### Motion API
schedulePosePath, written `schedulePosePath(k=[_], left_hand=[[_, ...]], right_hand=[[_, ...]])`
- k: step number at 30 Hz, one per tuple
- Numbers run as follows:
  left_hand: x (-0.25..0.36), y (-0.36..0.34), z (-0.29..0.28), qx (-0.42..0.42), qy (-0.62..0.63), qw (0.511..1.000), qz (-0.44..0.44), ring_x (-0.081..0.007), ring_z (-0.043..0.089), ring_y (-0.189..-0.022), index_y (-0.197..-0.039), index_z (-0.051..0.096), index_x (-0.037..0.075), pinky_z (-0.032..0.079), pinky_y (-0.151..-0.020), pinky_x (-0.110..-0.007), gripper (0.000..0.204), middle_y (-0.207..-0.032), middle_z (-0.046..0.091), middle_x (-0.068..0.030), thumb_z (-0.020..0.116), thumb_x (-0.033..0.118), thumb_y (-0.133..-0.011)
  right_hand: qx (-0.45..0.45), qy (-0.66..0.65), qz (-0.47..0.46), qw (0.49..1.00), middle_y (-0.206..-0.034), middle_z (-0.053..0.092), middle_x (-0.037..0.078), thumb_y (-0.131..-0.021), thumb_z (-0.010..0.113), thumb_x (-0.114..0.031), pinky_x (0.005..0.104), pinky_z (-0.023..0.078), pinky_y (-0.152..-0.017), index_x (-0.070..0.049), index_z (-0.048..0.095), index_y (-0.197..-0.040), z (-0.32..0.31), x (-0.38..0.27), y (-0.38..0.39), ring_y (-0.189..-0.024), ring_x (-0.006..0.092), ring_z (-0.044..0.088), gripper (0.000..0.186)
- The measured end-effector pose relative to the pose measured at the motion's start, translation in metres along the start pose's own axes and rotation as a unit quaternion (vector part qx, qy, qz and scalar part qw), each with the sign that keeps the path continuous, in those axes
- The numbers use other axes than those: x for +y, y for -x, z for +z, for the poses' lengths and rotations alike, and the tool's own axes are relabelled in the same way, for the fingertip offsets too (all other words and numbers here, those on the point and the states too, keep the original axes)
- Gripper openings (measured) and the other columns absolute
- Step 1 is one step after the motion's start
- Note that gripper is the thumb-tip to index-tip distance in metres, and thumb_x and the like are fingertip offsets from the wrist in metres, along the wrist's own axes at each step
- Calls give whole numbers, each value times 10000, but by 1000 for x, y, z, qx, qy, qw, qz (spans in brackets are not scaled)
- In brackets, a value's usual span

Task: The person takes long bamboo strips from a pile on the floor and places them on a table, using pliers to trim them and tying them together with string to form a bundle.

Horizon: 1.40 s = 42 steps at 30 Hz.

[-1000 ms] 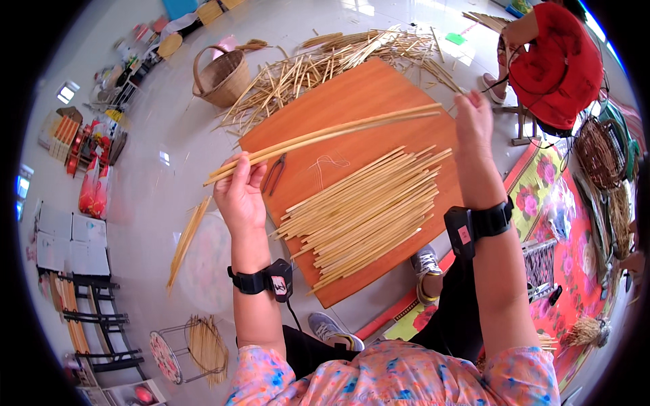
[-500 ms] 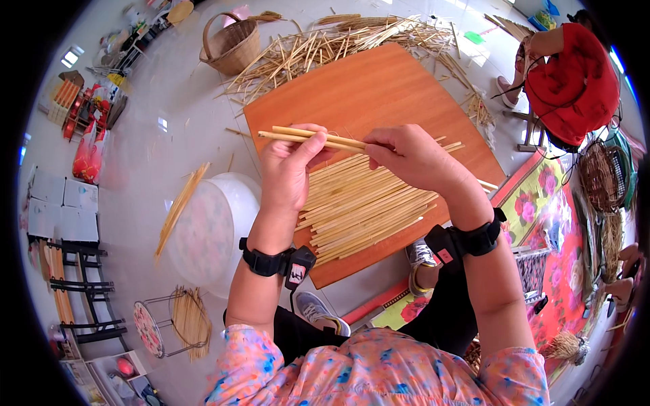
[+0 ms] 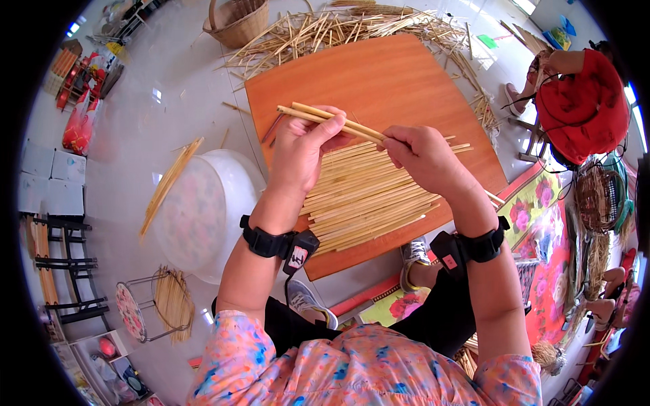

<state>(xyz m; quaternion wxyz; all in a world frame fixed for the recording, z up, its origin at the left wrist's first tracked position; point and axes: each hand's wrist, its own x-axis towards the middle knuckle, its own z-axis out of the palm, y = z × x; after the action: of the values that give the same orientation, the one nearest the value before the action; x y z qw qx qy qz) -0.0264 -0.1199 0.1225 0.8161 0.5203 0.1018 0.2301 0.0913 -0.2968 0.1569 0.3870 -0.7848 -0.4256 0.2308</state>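
Note:
Two pale yellow straw stalks slant side by side above the table, held between my two hands. My left hand pinches them near their left ends, thumb on top. At their right ends my right hand is closed round them, its fingertips partly hidden. Beneath my hands, a mat-like row of stalks lies close together on the orange-brown wooden table. Black straps with small boxes circle both my wrists.
Loose stalks are heaped on the floor beyond the table, beside a wicker basket. A translucent white tub with stalks across its edge stands at the left. A person in red sits at the right near a floral mat.
Both hands have shifted slightly right, still holding the two stalks. The stalks now slope down more steeply to the right. The whole view has also shifted a little.

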Motion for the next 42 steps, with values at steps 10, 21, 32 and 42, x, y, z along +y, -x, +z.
schedulePosePath(k=[10,21,32,42], left_hand=[[-21,-53,-28,-149,-18,988,-40,-171,672,-895,-1105,629,16,566,-802,-295,218,-977,672,-70,623,152,-934],[-174,-164,-115,-170,-674,716,64,-270,616,-958,-934,705,83,509,-834,-367,123,-979,640,-85,676,105,-816],[-192,-207,-90,-380,-769,433,278,-197,587,-903,-743,642,129,511,-726,-336,92,-842,615,-29,577,129,-809],[-172,-203,-99,-317,-761,531,195,-270,590,-939,-820,627,71,503,-788,-404,74,-864,620,-76,618,144,-811]], right_hand=[[74,39,61,995,-610,535,143,-911,555,-158,343,421,-533,-15,671,-957,-1,19,-12,-519,228,507,189],[185,83,95,975,-622,498,-1,-954,512,-98,232,376,-556,12,654,-944,-21,16,-26,-593,62,463,180],[223,65,65,970,-595,472,46,-929,568,-118,282,389,-522,8,627,-931,-25,22,-28,-535,117,445,140],[236,68,44,968,-597,491,50,-939,549,-117,278,388,-523,7,633,-924,-28,17,-21,-538,117,456,150]])
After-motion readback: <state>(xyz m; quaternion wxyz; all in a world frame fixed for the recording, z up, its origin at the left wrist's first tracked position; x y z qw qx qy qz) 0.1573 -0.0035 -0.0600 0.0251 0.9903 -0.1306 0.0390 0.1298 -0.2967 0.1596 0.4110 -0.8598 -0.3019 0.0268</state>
